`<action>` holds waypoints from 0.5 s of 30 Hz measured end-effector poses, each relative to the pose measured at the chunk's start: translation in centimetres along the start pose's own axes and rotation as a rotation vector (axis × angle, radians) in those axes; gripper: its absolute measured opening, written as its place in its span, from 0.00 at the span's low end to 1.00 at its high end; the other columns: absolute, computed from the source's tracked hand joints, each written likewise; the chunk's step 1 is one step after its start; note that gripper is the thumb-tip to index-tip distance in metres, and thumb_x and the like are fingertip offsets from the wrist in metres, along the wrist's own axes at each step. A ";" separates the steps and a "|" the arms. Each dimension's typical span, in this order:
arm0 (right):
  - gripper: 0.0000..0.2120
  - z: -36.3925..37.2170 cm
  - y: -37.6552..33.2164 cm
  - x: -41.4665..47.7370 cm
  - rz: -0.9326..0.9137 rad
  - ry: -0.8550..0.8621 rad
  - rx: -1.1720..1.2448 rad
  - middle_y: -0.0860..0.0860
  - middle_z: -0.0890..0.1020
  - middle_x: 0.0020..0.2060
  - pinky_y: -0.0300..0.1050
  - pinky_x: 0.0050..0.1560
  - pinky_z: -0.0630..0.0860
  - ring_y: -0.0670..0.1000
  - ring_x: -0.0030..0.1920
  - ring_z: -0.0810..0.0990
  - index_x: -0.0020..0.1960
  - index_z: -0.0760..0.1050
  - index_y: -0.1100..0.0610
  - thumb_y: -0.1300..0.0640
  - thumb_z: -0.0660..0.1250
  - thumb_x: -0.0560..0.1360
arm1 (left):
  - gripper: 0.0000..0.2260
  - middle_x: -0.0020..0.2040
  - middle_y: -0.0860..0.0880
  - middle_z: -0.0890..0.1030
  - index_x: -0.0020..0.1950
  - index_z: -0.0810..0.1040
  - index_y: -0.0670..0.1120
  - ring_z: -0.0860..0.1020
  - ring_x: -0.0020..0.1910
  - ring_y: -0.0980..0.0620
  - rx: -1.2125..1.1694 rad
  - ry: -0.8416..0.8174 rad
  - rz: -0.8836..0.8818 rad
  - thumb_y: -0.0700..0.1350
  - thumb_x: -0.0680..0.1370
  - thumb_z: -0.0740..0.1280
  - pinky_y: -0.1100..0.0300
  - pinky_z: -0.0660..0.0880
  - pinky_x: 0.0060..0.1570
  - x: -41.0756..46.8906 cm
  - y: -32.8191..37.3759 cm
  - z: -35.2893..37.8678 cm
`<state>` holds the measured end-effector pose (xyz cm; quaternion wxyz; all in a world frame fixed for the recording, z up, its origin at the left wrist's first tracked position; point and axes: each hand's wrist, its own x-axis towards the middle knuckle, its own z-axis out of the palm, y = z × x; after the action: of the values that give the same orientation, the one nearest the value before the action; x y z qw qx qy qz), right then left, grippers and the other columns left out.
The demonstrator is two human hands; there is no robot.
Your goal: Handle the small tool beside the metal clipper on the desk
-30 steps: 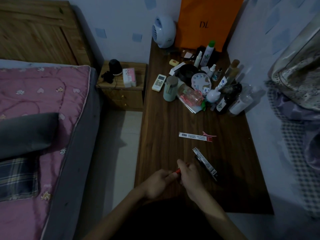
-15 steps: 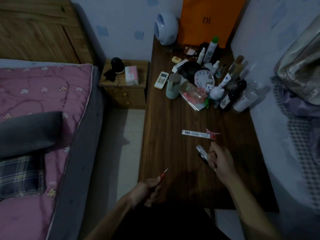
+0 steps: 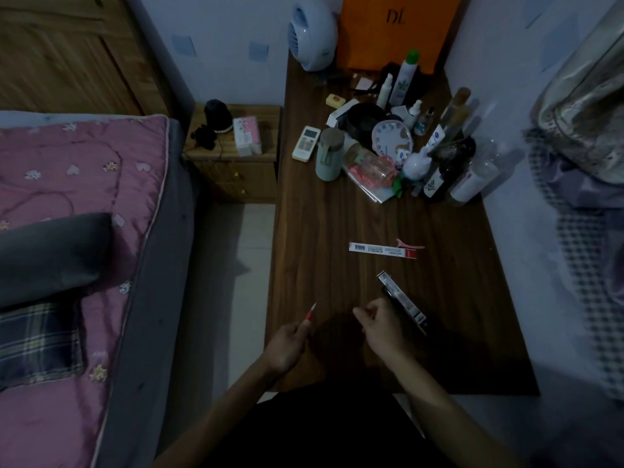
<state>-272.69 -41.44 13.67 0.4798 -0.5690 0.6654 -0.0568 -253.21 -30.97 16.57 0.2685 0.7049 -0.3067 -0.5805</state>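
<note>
Left hand [image 3: 287, 346]: fingers curled round a thin red pen [image 3: 310, 313], tip pointing up and away, held over the near left edge of the dark wooden table [image 3: 320, 231]. Right hand [image 3: 380, 324]: fingers curled, thumb and forefinger pinched together; whether they grasp anything cannot be told. Black box [image 3: 401, 300]: lies flat on the table, just beside the right hand. White box [image 3: 381, 250]: lies farther back, a pink hair clip [image 3: 410, 244] touching its far side. Bottles [image 3: 435, 153], remote control [image 3: 306, 143]: clustered at the far end.
</note>
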 end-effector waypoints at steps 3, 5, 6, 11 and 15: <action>0.12 0.6 1.0 0.6 0.011 -0.040 -0.144 0.47 0.79 0.44 0.42 0.38 0.76 0.46 0.42 0.80 0.56 0.72 0.50 0.43 0.65 0.79 | 0.19 0.31 0.54 0.74 0.50 0.79 0.41 0.72 0.29 0.59 0.065 0.055 0.017 0.53 0.83 0.56 0.59 0.68 0.35 1.0 -0.1 0.6; 0.11 1.0 1.6 1.0 0.023 -0.084 -0.218 0.45 0.78 0.42 0.40 0.37 0.75 0.44 0.42 0.79 0.56 0.71 0.49 0.44 0.66 0.78 | 0.19 0.33 0.53 0.75 0.52 0.78 0.40 0.73 0.32 0.56 0.058 0.058 0.014 0.53 0.83 0.57 0.57 0.68 0.38 1.5 -0.4 0.9; 0.12 1.1 1.8 1.1 0.027 -0.091 -0.246 0.44 0.77 0.42 0.39 0.35 0.73 0.43 0.41 0.78 0.55 0.70 0.49 0.45 0.68 0.77 | 0.19 0.34 0.52 0.76 0.53 0.78 0.39 0.74 0.33 0.54 0.060 0.052 0.008 0.53 0.83 0.57 0.57 0.68 0.39 1.7 -0.6 0.9; 0.15 1.5 3.1 1.3 0.064 -0.028 -0.337 0.45 0.78 0.41 0.39 0.33 0.69 0.46 0.41 0.78 0.49 0.68 0.47 0.44 0.73 0.73 | 0.19 0.33 0.50 0.77 0.48 0.79 0.40 0.74 0.31 0.53 0.108 0.042 -0.020 0.53 0.83 0.57 0.56 0.68 0.35 2.6 -1.4 1.4; 0.16 1.6 4.2 1.3 0.042 0.019 -0.400 0.51 0.83 0.44 0.42 0.40 0.71 0.54 0.46 0.83 0.50 0.72 0.51 0.42 0.72 0.73 | 0.18 0.37 0.46 0.79 0.52 0.80 0.42 0.75 0.31 0.53 0.143 0.022 -0.107 0.53 0.83 0.57 0.58 0.68 0.35 2.7 -1.8 1.6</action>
<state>-274.31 -40.27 9.48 0.3518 -0.6386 0.6796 0.0812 -254.15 -31.85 13.21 0.1896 0.7440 -0.3062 -0.5628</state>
